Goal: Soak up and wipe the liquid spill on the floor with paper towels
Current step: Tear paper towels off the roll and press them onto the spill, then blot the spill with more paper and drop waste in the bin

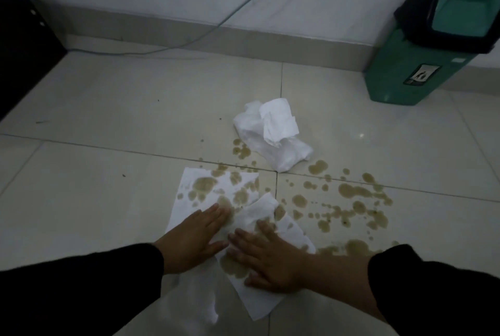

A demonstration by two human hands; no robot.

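A brownish liquid spill [351,208] is scattered in drops and puddles over the pale floor tiles, mostly to the right. Two white paper towel sheets lie flat on its left part, stained brown: one sheet [205,189] further left, a second sheet [273,224] overlapping it. My left hand [194,238] presses flat on the left sheet, fingers together. My right hand [267,257] lies flat on the second sheet, fingers spread. A crumpled bundle of clean white paper towels [270,132] rests on the floor beyond the spill.
A green bin with a black swing lid [433,46] stands against the wall at the far right. A thin cable [189,43] runs down the wall and along the floor. Dark furniture [24,46] borders the left edge.
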